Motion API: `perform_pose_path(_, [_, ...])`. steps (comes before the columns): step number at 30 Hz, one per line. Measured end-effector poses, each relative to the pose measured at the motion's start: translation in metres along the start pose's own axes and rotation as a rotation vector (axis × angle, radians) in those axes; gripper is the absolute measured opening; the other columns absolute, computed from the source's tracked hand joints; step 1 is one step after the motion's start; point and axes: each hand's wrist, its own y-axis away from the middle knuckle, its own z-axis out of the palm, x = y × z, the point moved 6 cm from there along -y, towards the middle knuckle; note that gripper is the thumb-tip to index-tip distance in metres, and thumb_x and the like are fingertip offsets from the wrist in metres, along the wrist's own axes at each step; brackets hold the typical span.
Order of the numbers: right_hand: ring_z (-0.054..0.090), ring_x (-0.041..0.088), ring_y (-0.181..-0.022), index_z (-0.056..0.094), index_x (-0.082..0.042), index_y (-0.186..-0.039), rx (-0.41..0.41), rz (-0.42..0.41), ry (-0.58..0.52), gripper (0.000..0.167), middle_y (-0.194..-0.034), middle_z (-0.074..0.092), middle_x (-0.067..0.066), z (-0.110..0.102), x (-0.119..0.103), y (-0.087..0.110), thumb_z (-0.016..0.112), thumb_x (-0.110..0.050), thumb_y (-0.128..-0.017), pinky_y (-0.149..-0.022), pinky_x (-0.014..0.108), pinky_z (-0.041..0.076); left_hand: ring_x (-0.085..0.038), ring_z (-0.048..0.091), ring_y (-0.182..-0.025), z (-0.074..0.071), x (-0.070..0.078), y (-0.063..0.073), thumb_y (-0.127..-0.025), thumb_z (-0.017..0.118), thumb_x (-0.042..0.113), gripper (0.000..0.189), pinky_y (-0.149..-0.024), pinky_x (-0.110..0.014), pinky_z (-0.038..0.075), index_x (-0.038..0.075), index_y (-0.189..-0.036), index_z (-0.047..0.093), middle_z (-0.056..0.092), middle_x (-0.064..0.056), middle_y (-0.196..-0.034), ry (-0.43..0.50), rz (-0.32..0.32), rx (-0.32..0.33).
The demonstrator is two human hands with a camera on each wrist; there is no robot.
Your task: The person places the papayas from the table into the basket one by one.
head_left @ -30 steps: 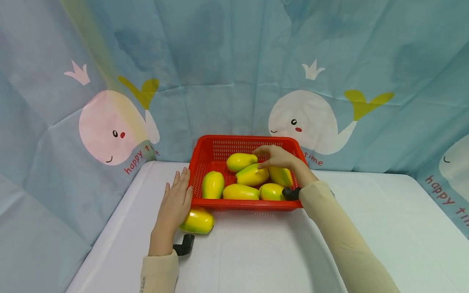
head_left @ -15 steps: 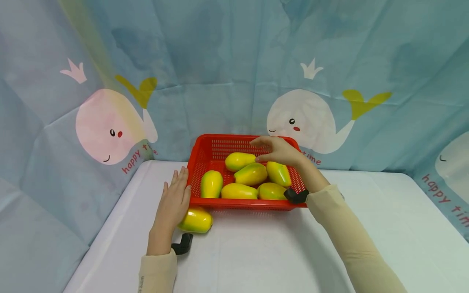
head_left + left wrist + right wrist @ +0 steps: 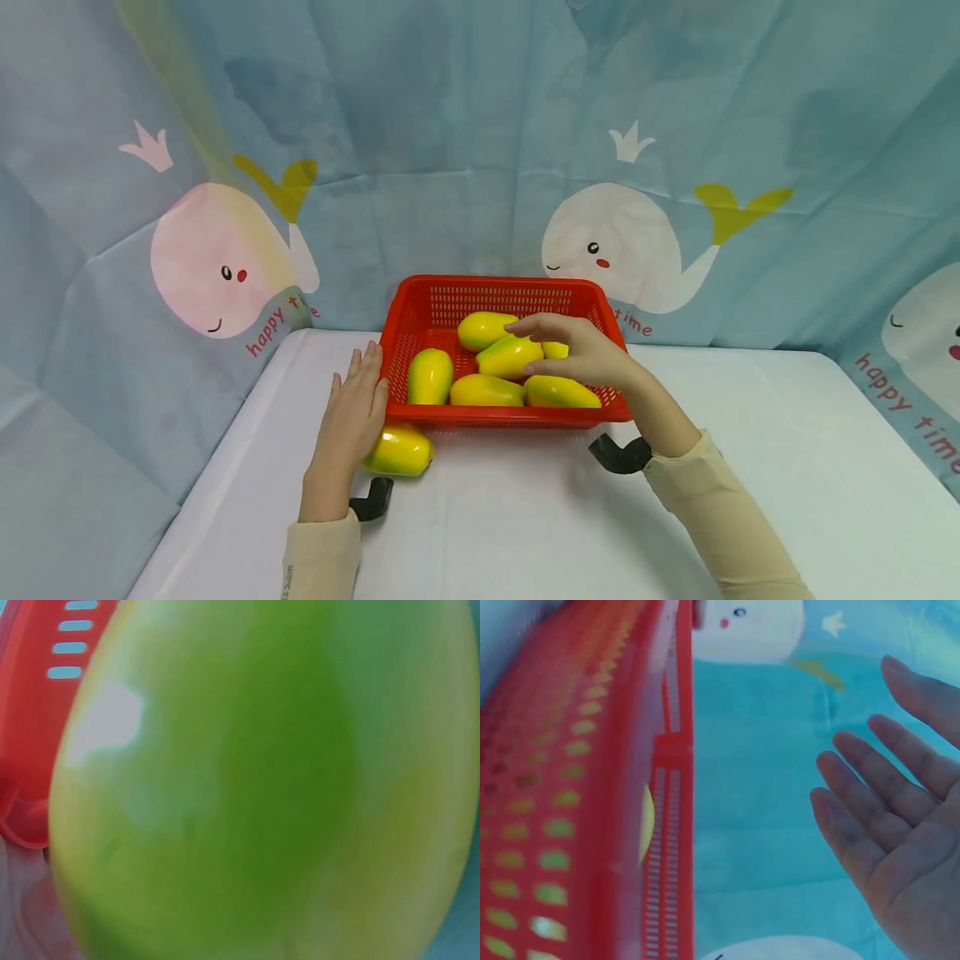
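A red plastic basket (image 3: 502, 415) holds several glossy yellow-green papayas (image 3: 487, 390). My left hand (image 3: 352, 408) rests with straight fingers along the basket's left side. Just below that side, another papaya (image 3: 401, 451) lies on the table, partly covered by the left hand; this fruit (image 3: 262, 780) fills the left wrist view. My right hand (image 3: 581, 350) hovers over the basket's right half, fingers spread and holding nothing, and hides part of the papaya (image 3: 555, 350) at the right. In the right wrist view the palm (image 3: 922, 862) shows bare beside the basket wall (image 3: 562, 787).
The white-covered table (image 3: 495, 517) runs forward of the basket and to both sides. A blue curtain (image 3: 457, 225) with whale prints hangs right behind the basket. Black wrist mounts (image 3: 619, 454) stick out from both wrists.
My right hand rose from the papayas toward the basket's back, then came forward and down over its right half. The left hand stays at the basket's side.
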Motion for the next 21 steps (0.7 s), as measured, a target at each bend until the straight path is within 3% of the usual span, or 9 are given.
perform_pose_path(9, [0.057,0.015,-0.108,0.059,-0.012,-0.125,0.013,-0.052,-0.115,0.041,-0.122,0.06,-0.003,0.029,-0.01,0.02,0.069,-0.009,-0.085,-0.093,0.035,0.048,-0.031,0.01,-0.143,0.001,-0.002,0.0,-0.101,0.038,0.024,0.057,-0.111,-0.058,0.005,0.004,-0.15,0.019,0.018,-0.013,-0.155,-0.005,0.002,-0.001])
perform_pose_path(13, [0.056,0.019,-0.111,0.061,-0.012,-0.123,0.04,-0.062,-0.161,0.04,-0.12,0.061,-0.003,0.044,-0.01,0.028,0.07,-0.009,-0.084,-0.095,0.043,0.046,-0.031,0.01,-0.143,0.001,-0.001,-0.001,-0.101,0.037,0.025,0.056,-0.111,-0.058,0.005,0.004,-0.15,0.019,0.018,-0.013,-0.155,-0.009,0.011,0.002])
perform_pose_path(16, [0.056,0.02,-0.111,0.062,-0.01,-0.121,0.054,-0.07,-0.167,0.039,-0.119,0.062,-0.001,0.054,-0.012,0.033,0.072,-0.009,-0.083,-0.094,0.045,0.047,-0.031,0.01,-0.143,0.001,-0.001,-0.001,-0.101,0.037,0.026,0.056,-0.111,-0.058,0.006,0.004,-0.15,0.019,0.018,-0.013,-0.155,-0.009,0.013,0.001])
perform_pose_path(21, [0.057,0.022,-0.11,0.061,-0.005,-0.121,0.039,-0.056,-0.169,0.039,-0.118,0.063,0.009,0.075,-0.011,0.036,0.071,-0.013,-0.084,-0.094,0.036,0.048,-0.031,0.009,-0.143,0.001,-0.002,-0.001,-0.101,0.038,0.025,0.057,-0.111,-0.058,0.005,0.004,-0.15,0.019,0.017,-0.013,-0.156,-0.002,0.006,-0.003])
